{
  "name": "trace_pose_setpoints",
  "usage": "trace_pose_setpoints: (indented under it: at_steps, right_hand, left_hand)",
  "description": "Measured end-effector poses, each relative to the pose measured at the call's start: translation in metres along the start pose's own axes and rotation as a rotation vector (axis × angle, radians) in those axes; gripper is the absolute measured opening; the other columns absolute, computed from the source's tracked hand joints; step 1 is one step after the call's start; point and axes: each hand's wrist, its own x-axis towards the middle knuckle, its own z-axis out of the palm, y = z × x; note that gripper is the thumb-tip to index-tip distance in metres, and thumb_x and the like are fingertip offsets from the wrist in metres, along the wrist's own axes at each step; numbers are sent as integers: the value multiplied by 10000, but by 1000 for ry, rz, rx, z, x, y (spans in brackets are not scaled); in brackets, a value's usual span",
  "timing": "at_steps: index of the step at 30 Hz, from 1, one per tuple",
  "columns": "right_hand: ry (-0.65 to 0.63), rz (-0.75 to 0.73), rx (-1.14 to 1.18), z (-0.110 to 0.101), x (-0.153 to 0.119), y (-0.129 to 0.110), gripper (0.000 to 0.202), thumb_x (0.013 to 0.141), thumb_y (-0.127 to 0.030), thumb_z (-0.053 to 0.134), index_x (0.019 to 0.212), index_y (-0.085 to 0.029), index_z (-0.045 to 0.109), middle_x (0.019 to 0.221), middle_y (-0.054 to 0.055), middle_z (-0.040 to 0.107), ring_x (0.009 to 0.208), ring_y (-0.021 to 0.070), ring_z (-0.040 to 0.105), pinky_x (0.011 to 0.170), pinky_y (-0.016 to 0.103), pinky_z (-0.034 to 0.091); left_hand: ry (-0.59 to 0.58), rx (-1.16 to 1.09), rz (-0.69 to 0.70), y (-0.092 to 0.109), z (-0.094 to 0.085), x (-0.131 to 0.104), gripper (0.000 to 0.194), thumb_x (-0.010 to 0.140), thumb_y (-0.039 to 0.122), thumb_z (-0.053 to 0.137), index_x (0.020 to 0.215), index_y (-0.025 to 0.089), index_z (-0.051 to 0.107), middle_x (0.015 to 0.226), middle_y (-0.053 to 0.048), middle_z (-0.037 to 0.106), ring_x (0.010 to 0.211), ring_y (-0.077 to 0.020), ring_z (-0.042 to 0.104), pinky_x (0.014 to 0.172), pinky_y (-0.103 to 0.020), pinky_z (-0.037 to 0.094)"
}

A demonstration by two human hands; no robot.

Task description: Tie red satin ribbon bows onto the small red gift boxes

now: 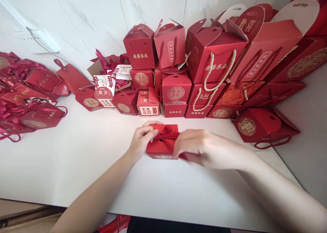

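A small red gift box [155, 148] with a pale gold print on its front sits on the white table before me. Across its top runs a dark red ribbon [167, 134], formed into a bow over the middle. My left hand [143, 137] grips the box's left side, its thumb pressing on the top beside the bow. Over the right side of the box, my right hand [201, 148] is curled and slightly blurred. Its fingers are closed on the ribbon's right part, and a red end shows below them. The fingertips are partly hidden.
Red gift boxes [176, 90] stand stacked along the tiled wall, some with rope handles. A red box [258, 126] lies at the right, near the side wall. Ribboned boxes [42, 119] are piled at the left of the white table [76, 158].
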Motion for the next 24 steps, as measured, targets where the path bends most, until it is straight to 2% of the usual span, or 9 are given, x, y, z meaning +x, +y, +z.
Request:
trace_pose_setpoints:
  at_steps: [2, 3, 5, 7, 9, 13, 17, 20, 24]
  right_hand:
    - [-130, -22, 126, -2, -1, -7, 152, 897, -95, 586, 985, -184, 672, 948, 21, 711, 866, 130, 641, 813, 234, 487]
    - [-155, -16, 164, -3, -2, -8, 144, 900, -124, 598, 1011, -187, 665, 970, 17, 712, 872, 124, 648, 814, 223, 494]
    - [-83, 24, 127, -6, -2, -7, 148, 905, -167, 602, 1045, -189, 647, 1004, 25, 696, 885, 128, 644, 807, 228, 500]
    - [51, 81, -55, -6, -2, -2, 154, 915, -188, 581, 1061, -179, 629, 1023, 51, 667, 907, 158, 624, 820, 274, 494]
    - [117, 121, -284, -2, 1, 6, 156, 921, -205, 562, 1061, -167, 621, 1033, 77, 645, 920, 193, 605, 826, 327, 481]
    - [157, 81, -624, 13, 9, 18, 188, 963, -250, 495, 1001, -146, 647, 980, 90, 662, 877, 225, 605, 799, 372, 464]
    - [153, 50, -839, 23, 14, 22, 297, 977, -115, 389, 856, -128, 660, 833, 74, 668, 769, 208, 595, 738, 357, 444]
    - [182, 75, -822, 26, 14, 23, 292, 971, -116, 397, 827, -128, 650, 788, 66, 648, 740, 200, 581, 712, 342, 434]
    - [205, 157, -660, 26, 13, 21, 220, 976, -132, 398, 984, -126, 618, 804, 55, 620, 707, 181, 566, 652, 305, 429]
  left_hand:
    - [-14, -23, 6, 1, 0, 1, 429, 841, 278, 611, 473, 155, 427, 1098, -72, 619, 940, -200, 577, 824, -297, 406]
    - [-21, -36, 7, 2, 0, 1, 435, 844, 296, 614, 475, 155, 432, 1092, -74, 616, 943, -202, 579, 828, -300, 410]
    - [-30, -42, 7, 3, 0, 0, 443, 839, 322, 629, 478, 156, 434, 1076, -76, 613, 960, -207, 580, 842, -304, 415]
    - [-29, -18, 4, 4, 1, 0, 448, 837, 327, 639, 480, 158, 427, 1070, -73, 614, 974, -209, 581, 852, -305, 415]
    - [-14, 10, 8, 3, 1, -1, 455, 844, 325, 634, 478, 159, 420, 1073, -70, 616, 973, -206, 584, 852, -306, 415]
    - [11, 47, 34, 1, 3, -2, 462, 860, 318, 610, 475, 164, 408, 1097, -67, 614, 972, -203, 586, 852, -307, 421]
    - [-4, 83, 52, 1, 5, -4, 459, 871, 312, 594, 478, 167, 406, 1115, -75, 611, 990, -208, 583, 860, -311, 420]
    - [-17, 99, 64, 3, 6, -5, 450, 877, 306, 587, 483, 168, 417, 1113, -80, 609, 1003, -212, 584, 862, -315, 422]
    - [-30, 84, 59, 3, 7, -6, 446, 877, 306, 582, 484, 166, 428, 1117, -82, 604, 981, -212, 592, 855, -323, 436]
